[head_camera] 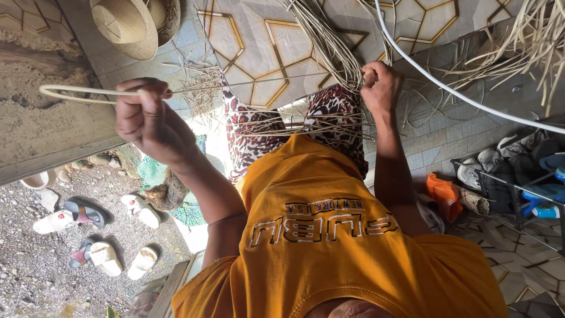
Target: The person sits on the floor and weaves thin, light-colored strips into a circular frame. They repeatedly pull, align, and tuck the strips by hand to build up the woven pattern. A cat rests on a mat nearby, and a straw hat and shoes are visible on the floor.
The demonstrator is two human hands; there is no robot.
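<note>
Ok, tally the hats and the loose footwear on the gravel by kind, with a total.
Straw hats: 2
White slides: 4, at
Dark sandals: 2, the other at
Total: 8

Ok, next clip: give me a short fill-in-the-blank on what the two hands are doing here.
1. The left hand pulls a single pale ____ out to the side.
2. The right hand has its grip on a ____ of strips.
3. A woven straw ____ lies on the tiled floor beyond the left hand.
4. The person wears an ____ shirt.

Missing words: strip; bundle; hat; orange
</note>
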